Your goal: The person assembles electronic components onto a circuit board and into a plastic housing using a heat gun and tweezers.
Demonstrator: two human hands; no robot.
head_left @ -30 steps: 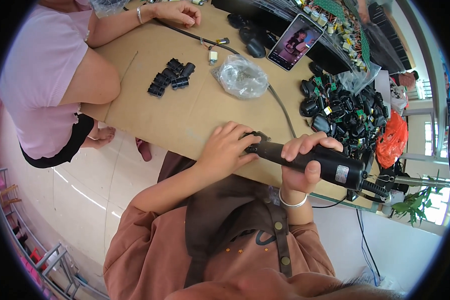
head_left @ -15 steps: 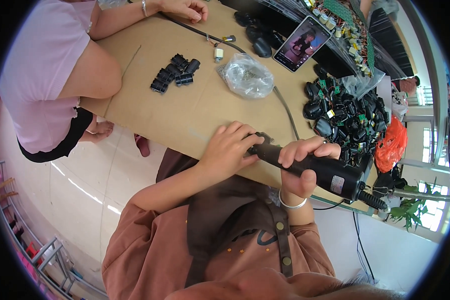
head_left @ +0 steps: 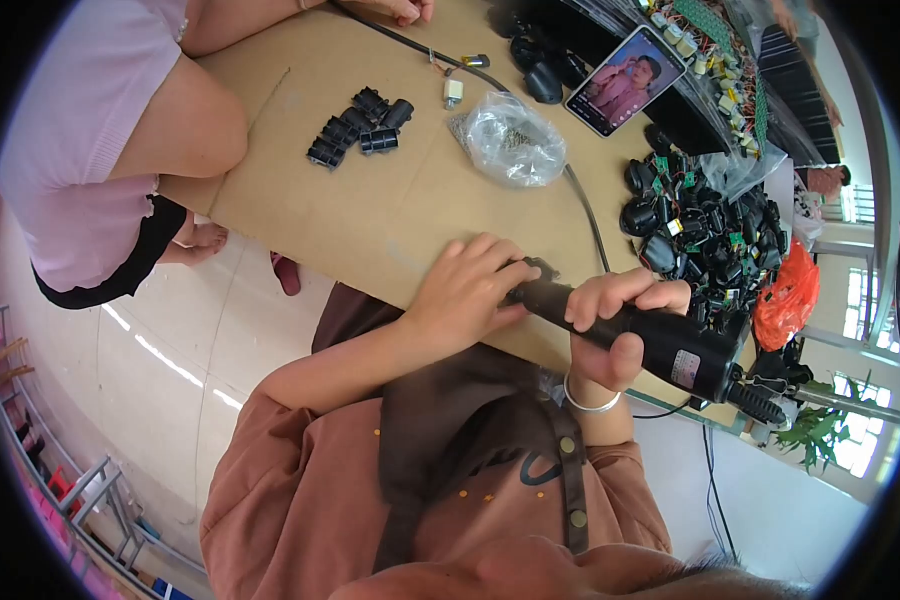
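Observation:
My right hand [head_left: 615,325] is wrapped round a black electric screwdriver [head_left: 678,348], which lies slanted with its tip toward my left hand. My left hand [head_left: 463,292] holds a small black plastic part [head_left: 542,268] against that tip, near the table's front edge; the fingers hide most of the part. Beyond my left hand, several black plastic housings [head_left: 355,130] sit grouped on the brown tabletop [head_left: 300,205]. A clear plastic bag [head_left: 515,145] of small metal pieces, seemingly screws, stands open farther off. Beside it are a small white-and-metal motor [head_left: 453,93] and another small metal piece [head_left: 476,61].
A phone [head_left: 625,80] playing a video leans at the back. Black assemblies with wires and green boards [head_left: 705,225] are heaped at right, beside an orange bag [head_left: 788,295]. A grey cable [head_left: 585,205] crosses the table. A co-worker's arm [head_left: 240,22] rests at far left.
The view has shifted slightly, so the table things appear a little farther right. Both my hands keep their grip on the screwdriver and the part. The phone's picture has changed.

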